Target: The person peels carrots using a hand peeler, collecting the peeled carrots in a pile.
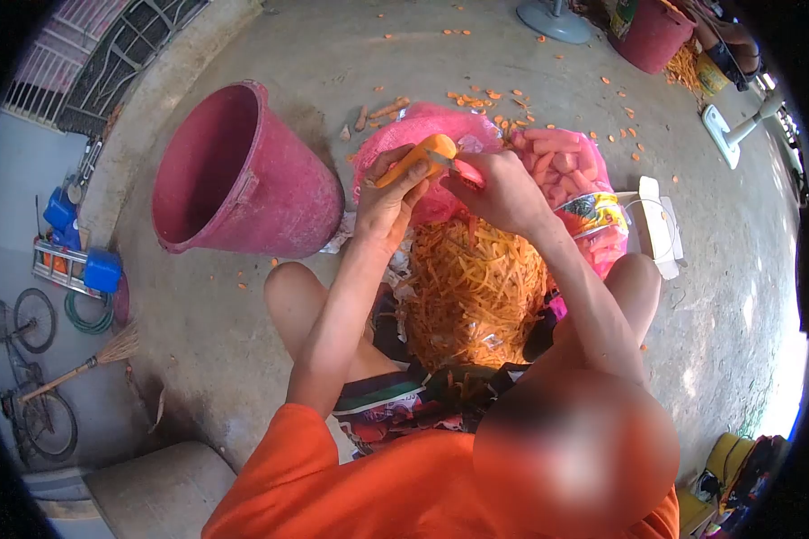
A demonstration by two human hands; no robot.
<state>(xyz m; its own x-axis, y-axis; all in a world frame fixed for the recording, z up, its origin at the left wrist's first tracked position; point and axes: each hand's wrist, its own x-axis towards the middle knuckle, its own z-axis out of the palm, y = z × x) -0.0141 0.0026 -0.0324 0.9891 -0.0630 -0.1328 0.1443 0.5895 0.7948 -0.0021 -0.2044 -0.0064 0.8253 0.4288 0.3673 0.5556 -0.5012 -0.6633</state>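
Note:
My left hand (388, 199) is closed around a thick orange carrot (438, 145), its far end tilted up to the right. In my right hand (505, 193) is a peeler (468, 173) with a pinkish-red handle. Its metal blade is at the carrot's side, by my left fingertips. Below both hands, between my legs, lies a large heap of carrot peelings (472, 296). Beyond the hands spreads a pink mesh sack (382, 144); what it holds there is mostly hidden. Peeled carrots (557, 162) fill a pink bag just right of my right hand.
A big pink bucket (301, 193) lies tipped at the left. Carrot slices (476, 97) are scattered over the concrete floor (333, 54). At right lies a white container (658, 225). A broom (108, 349) and bicycle (36, 359) are far left. Another person's leg (737, 40) shows top right.

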